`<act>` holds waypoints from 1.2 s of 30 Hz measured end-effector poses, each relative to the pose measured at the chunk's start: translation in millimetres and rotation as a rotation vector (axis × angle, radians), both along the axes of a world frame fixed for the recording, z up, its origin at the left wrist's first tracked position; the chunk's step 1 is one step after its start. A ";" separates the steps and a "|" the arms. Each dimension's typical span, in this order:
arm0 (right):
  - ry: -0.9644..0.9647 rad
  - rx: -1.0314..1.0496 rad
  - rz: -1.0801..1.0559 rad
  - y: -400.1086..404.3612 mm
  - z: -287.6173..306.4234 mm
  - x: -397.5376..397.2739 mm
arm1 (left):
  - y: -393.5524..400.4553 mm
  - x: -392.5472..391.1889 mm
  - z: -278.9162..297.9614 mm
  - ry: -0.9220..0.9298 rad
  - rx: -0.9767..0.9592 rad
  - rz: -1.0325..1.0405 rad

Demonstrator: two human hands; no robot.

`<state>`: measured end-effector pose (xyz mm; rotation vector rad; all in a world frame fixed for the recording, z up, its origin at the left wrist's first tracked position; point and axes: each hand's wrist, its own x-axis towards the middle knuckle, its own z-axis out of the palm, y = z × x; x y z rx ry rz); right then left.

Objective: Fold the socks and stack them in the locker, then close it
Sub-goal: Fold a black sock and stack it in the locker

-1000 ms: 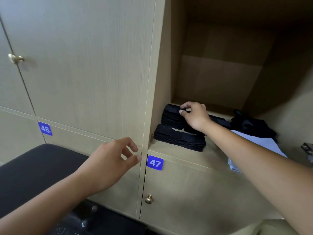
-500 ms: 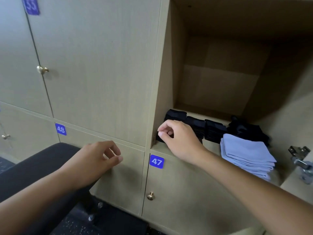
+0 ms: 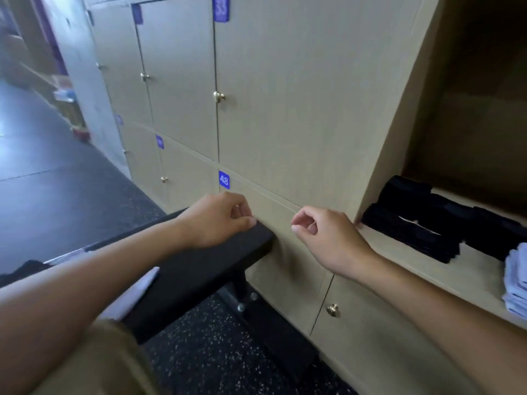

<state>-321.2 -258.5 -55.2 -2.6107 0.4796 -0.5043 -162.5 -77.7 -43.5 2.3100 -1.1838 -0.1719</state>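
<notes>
The open locker (image 3: 379, 155) is at the right. Folded black socks (image 3: 419, 220) lie in stacks on its shelf, and a pile of folded light blue socks (image 3: 516, 283) sits at the far right edge. My right hand (image 3: 328, 238) hovers outside the locker, left of its opening, fingers loosely curled and holding nothing. My left hand (image 3: 219, 220) hangs over the end of a black bench (image 3: 199, 269), also loosely curled and empty. A white cloth (image 3: 131, 295) and something dark (image 3: 25, 266) lie on the bench behind my left arm.
Closed beige locker doors with brass knobs (image 3: 219, 96) fill the wall; blue tag 48 (image 3: 224, 180) is just above my left hand. Another knob (image 3: 332, 309) sits below my right forearm. A dark speckled floor (image 3: 216, 354) runs under the bench, and a corridor opens at the left.
My right hand has left the black socks and pulled out of the locker to the left. The view has swung left toward the bench. My left hand stays over the bench end.
</notes>
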 end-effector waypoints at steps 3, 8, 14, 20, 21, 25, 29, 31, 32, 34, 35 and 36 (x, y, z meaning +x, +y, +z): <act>-0.013 0.047 0.091 24.7 1.5 17.0 | 28.7 7.9 8.6 0.004 0.029 0.043; -0.011 0.079 0.223 62.3 0.9 42.0 | 94.1 24.1 16.0 0.033 0.081 0.158; -0.001 0.116 0.351 104.5 -2.8 65.3 | 181.1 48.2 19.9 0.003 0.168 0.301; 0.021 0.139 0.432 131.3 -7.4 82.3 | 262.9 64.6 18.1 0.132 0.417 0.369; 0.024 0.147 0.436 133.7 -8.3 84.2 | 272.4 66.8 14.9 0.166 0.459 0.378; 0.055 0.147 0.450 137.8 -15.1 91.3 | 296.5 70.4 -5.6 0.271 0.577 0.406; 0.070 0.145 0.449 136.2 -18.9 94.8 | 308.1 81.1 -25.9 0.292 0.563 0.428; 0.074 0.131 0.445 133.5 -19.0 94.3 | 309.6 84.0 -30.9 0.338 0.507 0.456; 0.076 0.127 0.443 132.1 -18.8 93.9 | 309.1 82.9 -31.8 0.359 0.466 0.468; 0.082 0.125 0.438 129.8 -18.6 93.3 | 308.3 82.2 -34.7 0.370 0.379 0.502; 0.086 0.125 0.435 128.8 -18.8 93.1 | 309.3 83.3 -36.7 0.349 0.354 0.512; 0.088 0.126 0.432 128.0 -19.0 93.2 | 310.2 84.3 -39.2 0.344 0.335 0.515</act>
